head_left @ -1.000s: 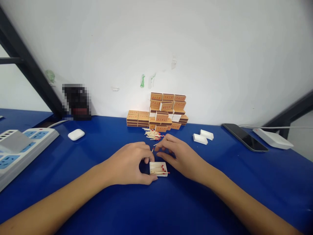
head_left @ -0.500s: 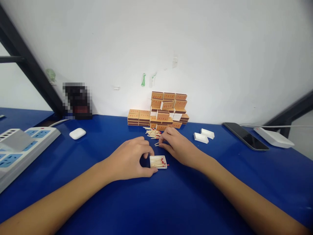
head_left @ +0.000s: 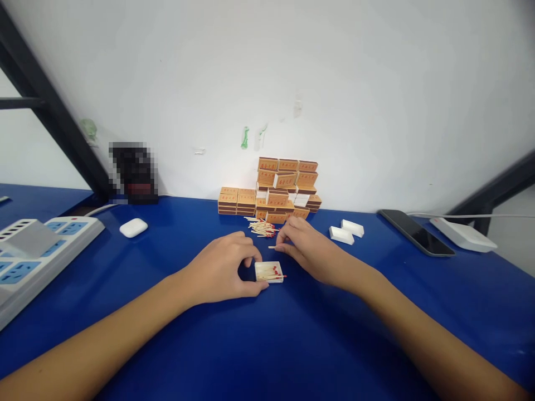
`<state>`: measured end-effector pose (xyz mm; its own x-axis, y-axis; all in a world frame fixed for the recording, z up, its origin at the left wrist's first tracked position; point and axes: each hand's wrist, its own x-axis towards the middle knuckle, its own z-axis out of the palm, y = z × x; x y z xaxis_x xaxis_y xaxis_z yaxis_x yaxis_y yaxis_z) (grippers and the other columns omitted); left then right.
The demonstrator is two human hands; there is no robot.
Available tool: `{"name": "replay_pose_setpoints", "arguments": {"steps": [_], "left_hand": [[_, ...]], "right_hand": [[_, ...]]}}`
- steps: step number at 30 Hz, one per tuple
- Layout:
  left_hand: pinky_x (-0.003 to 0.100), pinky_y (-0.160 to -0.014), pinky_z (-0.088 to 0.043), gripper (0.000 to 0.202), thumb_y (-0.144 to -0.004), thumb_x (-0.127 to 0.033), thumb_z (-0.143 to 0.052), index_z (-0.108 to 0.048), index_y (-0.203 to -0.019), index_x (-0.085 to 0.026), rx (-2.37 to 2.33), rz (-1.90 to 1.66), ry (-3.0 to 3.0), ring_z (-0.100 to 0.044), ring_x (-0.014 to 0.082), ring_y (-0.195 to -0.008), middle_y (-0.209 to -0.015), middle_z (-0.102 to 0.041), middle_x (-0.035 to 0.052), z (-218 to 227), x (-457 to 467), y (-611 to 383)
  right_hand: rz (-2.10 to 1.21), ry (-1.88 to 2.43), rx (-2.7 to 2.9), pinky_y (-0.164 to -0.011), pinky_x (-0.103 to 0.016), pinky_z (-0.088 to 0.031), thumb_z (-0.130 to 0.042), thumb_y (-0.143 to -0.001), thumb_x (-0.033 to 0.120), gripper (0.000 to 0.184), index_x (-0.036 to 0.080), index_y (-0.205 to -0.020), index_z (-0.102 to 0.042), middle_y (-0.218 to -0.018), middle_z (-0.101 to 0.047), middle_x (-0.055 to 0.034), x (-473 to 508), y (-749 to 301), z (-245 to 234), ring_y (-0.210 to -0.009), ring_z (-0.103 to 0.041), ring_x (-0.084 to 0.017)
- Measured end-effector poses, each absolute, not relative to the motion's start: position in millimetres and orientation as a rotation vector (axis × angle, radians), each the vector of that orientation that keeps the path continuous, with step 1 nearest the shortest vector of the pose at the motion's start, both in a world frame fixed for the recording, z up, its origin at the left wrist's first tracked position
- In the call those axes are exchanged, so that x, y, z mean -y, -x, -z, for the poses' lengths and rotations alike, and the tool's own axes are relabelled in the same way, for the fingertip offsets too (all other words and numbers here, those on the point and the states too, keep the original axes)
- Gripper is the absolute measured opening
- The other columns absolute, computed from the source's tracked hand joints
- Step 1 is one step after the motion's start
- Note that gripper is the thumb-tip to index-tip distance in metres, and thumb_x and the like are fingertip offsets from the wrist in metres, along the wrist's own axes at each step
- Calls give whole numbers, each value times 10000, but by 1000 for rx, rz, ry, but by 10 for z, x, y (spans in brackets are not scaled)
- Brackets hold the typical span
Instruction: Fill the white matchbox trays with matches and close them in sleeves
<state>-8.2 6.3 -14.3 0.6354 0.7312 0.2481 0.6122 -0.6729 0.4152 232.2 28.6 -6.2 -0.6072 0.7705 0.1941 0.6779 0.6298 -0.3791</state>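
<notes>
My left hand (head_left: 223, 267) grips a small white matchbox tray (head_left: 267, 264) at its left end, thumb at the front and fingers at the back. Several red-headed matches (head_left: 271, 274) lie in the tray, one head poking past its right edge. Just behind, my right hand (head_left: 311, 250) is closed in a pinch, and the pale end of a match (head_left: 271, 247) sticks out from the fingertips. How many matches it holds is hidden. A loose pile of matches (head_left: 262, 228) lies on the blue table beyond the fingers.
Stacked matchboxes (head_left: 267, 201) stand against the wall behind the pile. Two white trays (head_left: 341, 235) sit to the right, then a phone (head_left: 416, 233) and a white flat device (head_left: 463, 235). On the left are a white earbud case (head_left: 134, 228) and a power strip (head_left: 79, 227).
My right hand has turned slightly and drawn a little away from the pile with the match in its pinch. My left hand keeps its grip on the tray.
</notes>
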Motion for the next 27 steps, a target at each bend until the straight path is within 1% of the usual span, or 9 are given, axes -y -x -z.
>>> {"name": "replay_pose_setpoints", "arguments": {"steps": [3,6,11,14,18,20,23,25,27], "left_hand": [[321,-693,-430,271,-786,-426,-808,-664,-820,-199,-1085,-616,-2575,-552,186,-793,-768,-630,-8,154,-60,72],[314,-674,-421,280,-787,-419,-803,-630,-784,-198,-1077,-645,-2581,-549,184,-785,-746,-620,-10,160,-63,67],[314,-687,-423,259,-791,-421,-807,-673,-827,-202,-1075,-628,-2583,-558,182,-801,-774,-633,-12,145,-64,74],[316,-702,-432,245,-791,-410,-809,-713,-895,-210,-1074,-610,-2569,-567,185,-824,-803,-643,-10,138,-65,79],[319,-701,-431,249,-782,-406,-816,-710,-890,-209,-1098,-600,-2551,-566,184,-821,-800,-639,-10,139,-72,77],[318,-699,-428,248,-782,-406,-817,-692,-862,-207,-1091,-607,-2557,-564,182,-815,-798,-640,-13,143,-73,74],[316,-701,-429,260,-797,-414,-806,-656,-830,-203,-1063,-625,-2567,-560,181,-813,-795,-637,-13,149,-67,70],[317,-700,-431,259,-801,-415,-802,-661,-850,-203,-1057,-624,-2564,-557,180,-809,-795,-633,-12,149,-60,67],[321,-704,-435,253,-800,-414,-802,-693,-902,-210,-1070,-608,-2560,-558,185,-813,-802,-630,-9,144,-51,62]], "right_hand": [[-468,1120,2527,-896,-384,-497,-515,-1043,151,133,191,-964,-615,-1070,-584,-87,-125,-2231,-14,-1036,-559,-233],[-523,1098,2559,-871,-360,-489,-546,-1027,136,120,193,-957,-626,-1059,-598,-71,-34,-2177,-32,-1008,-569,-216],[-662,1189,2533,-774,-316,-474,-606,-1025,269,59,230,-996,-641,-1034,-603,-19,12,-2329,-91,-892,-590,-170],[-752,1212,2590,-782,-312,-471,-587,-1030,265,61,240,-1022,-642,-1077,-611,-17,42,-2422,-128,-912,-599,-168],[-694,1241,2604,-754,-312,-460,-526,-1049,243,118,222,-976,-615,-1061,-614,-33,70,-2428,-131,-911,-594,-180],[-657,1238,2573,-738,-307,-459,-529,-1043,235,106,221,-972,-606,-1049,-616,-33,75,-2393,-102,-897,-595,-177],[-571,1218,2517,-727,-301,-462,-556,-1006,170,76,220,-979,-607,-1033,-621,-34,77,-2321,-33,-874,-601,-171],[-521,1180,2515,-727,-301,-469,-564,-984,136,103,218,-956,-620,-1023,-627,-39,60,-2299,-1,-865,-608,-171],[-472,1143,2493,-722,-305,-473,-567,-987,158,113,221,-927,-640,-986,-635,-41,7,-2331,8,-839,-609,-172]]}}
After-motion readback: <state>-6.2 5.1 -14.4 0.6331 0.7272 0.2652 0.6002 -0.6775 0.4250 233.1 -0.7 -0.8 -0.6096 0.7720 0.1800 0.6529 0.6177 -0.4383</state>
